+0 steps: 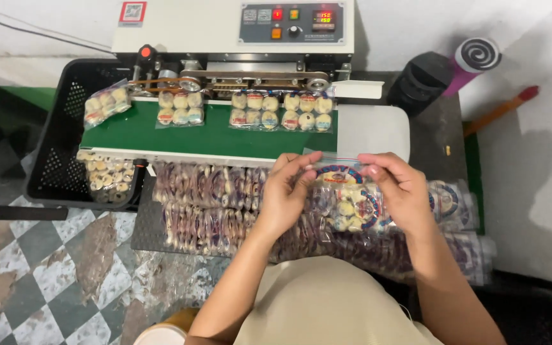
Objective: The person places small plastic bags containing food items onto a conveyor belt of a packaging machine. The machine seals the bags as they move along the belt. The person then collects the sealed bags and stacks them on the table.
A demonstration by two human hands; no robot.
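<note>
Bag [347, 198] of small round sweets, pinched at its top edge by both hands.
Left hand [287, 195] and right hand [396, 185] each press fingers together on that edge, its long axis running side to side, just short of the green belt [161, 134]; open belt lies directly ahead, sealed bags [281, 110] riding leftward toward the black crate [59, 128].

4 clear sweet packets [250, 109] ride the green belt below a red-digit display [322, 20]; perhaps a red sticker [133, 11] upper left.
</note>
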